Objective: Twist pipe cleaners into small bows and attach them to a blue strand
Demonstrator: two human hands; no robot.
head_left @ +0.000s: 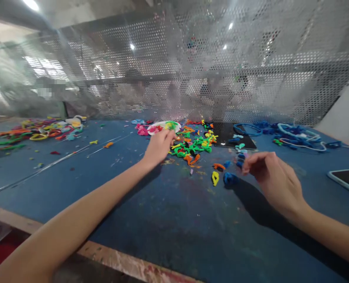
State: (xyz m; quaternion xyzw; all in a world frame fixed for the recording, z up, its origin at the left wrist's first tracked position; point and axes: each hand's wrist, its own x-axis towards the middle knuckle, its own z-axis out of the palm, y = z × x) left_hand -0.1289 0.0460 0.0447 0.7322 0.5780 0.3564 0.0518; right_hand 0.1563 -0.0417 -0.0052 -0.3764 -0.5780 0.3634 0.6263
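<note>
My left hand (160,144) reaches forward to the edge of a white plate (178,127) and a loose pile of small twisted pieces (196,146) in green, yellow and orange. Its fingers are bent together; whatever they pinch is too small to make out. My right hand (276,181) hangs above the table, fingers curled and closed, with fingertips beside small dark blue pieces (240,162). What is between those fingertips is hidden. A yellow loop (215,178) and a dark blue bundle (230,179) lie to its left. Pink pieces (141,129) sit by the plate.
A perforated screen (168,70) stands along the back of the blue table (162,220). A black flat panel (226,135) lies behind the pieces. Blue strands (298,131) and a phone (348,181) are on the right. Colourful strands (38,131) heap up at far left.
</note>
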